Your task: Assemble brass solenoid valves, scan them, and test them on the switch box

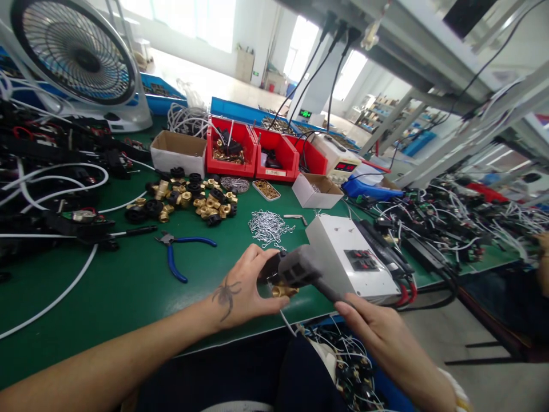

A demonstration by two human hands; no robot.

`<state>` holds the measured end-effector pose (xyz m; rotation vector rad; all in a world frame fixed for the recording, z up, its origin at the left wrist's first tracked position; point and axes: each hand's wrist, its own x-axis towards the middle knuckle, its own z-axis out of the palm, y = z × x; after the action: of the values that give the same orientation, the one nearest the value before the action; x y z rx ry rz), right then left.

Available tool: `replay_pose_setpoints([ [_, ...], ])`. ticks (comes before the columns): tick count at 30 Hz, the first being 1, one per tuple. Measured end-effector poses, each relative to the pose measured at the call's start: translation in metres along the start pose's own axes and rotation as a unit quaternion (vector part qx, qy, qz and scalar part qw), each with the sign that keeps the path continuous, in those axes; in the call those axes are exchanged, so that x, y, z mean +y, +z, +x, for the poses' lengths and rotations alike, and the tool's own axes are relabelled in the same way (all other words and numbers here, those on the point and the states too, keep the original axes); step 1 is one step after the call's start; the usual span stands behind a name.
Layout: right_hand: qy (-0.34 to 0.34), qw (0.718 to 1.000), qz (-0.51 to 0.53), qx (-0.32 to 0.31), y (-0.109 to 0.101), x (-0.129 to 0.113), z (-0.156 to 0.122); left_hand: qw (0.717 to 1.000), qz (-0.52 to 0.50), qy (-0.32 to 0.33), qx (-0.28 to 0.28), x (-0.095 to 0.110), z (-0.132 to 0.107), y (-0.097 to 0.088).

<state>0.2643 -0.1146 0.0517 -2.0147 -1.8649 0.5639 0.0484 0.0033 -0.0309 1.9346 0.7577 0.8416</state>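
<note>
Starting at the left, the cutters (170,257) lie open on the green worktop (137,280), well apart from the hands, so they may cause no trouble. The left hand (242,280) has its grip curled around a small black part (268,270), near the front edge, with its thumb by a brass fitting (283,292). Those fingers could get a hard knock if the hammer (300,266) misses, because its head is so close to them. The head is blurry, so one cannot tell if it touches the black part. A loose hold could let the round brass bit roll away. Just behind, the pile of clips (268,228) might jump about if the worktop shakes. The right hand (381,326) has its grip wrapped around the hammer's handle; a wide swing could bump the metal box (347,263) close by.

Now for how things look and feel, from the left again. The cutters have smooth blue handles and a gray metal nose. The heap of fittings (214,200) mixes shiny yellow brass with dull black caps. The black part looks hard, like plastic. The clips are thin, bent, silvery wire. The hammer is dark gray with a chunky head. The box is pale and flat-sided.
</note>
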Motion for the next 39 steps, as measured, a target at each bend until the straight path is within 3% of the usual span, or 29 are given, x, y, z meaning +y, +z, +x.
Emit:
replay_pose_setpoints([
  [4, -0.006, 0.988, 0.102, 0.115, 0.000, 0.002, -0.004, 1.000, 0.005, 0.002, -0.001, -0.003, 0.001, 0.001],
  [6, -0.004, 0.993, 0.075, 0.087, 0.002, 0.001, -0.003, 1.000, 0.005, 0.008, 0.001, -0.003, 0.002, 0.002],
  [9, -0.009, 1.000, -0.012, -0.005, 0.003, 0.000, 0.001, 1.000, 0.005, 0.007, 0.000, -0.001, 0.002, 0.002],
  [11, -0.020, 1.000, 0.003, 0.017, 0.001, 0.000, 0.002, 1.000, 0.001, -0.001, -0.004, 0.000, 0.001, 0.001],
  [14, -0.032, 0.991, 0.070, 0.108, 0.000, 0.002, 0.000, 1.000, -0.006, -0.008, -0.006, 0.001, 0.000, 0.001],
  [16, -0.027, 0.995, 0.051, 0.087, 0.001, 0.003, 0.001, 1.000, -0.005, -0.004, -0.001, 0.001, 0.000, 0.000],
  [19, -0.011, 1.000, -0.022, -0.010, 0.002, 0.003, 0.004, 1.000, -0.004, -0.004, 0.004, 0.000, 0.001, 0.000],
  [20, -0.011, 1.000, -0.024, -0.015, 0.001, 0.003, 0.005, 1.000, -0.005, -0.006, 0.003, -0.001, 0.001, 0.000],
  [24, -0.022, 0.994, 0.060, 0.086, -0.002, 0.003, 0.003, 1.000, -0.007, -0.016, -0.007, 0.000, 0.002, 0.000],
  [25, -0.021, 0.994, 0.064, 0.087, -0.002, 0.003, 0.003, 1.000, -0.007, -0.014, -0.007, 0.000, 0.002, 0.000],
  [30, -0.001, 0.999, -0.016, -0.037, -0.003, -0.001, 0.006, 1.000, -0.005, -0.012, -0.008, 0.001, 0.002, 0.000],
  [35, -0.005, 0.994, 0.080, 0.076, -0.005, -0.001, 0.004, 1.000, -0.003, -0.010, -0.016, 0.001, 0.001, 0.000],
  [39, 0.004, 0.999, 0.003, -0.038, -0.003, -0.002, 0.008, 1.000, -0.006, -0.005, -0.013, 0.000, 0.001, 0.001],
])
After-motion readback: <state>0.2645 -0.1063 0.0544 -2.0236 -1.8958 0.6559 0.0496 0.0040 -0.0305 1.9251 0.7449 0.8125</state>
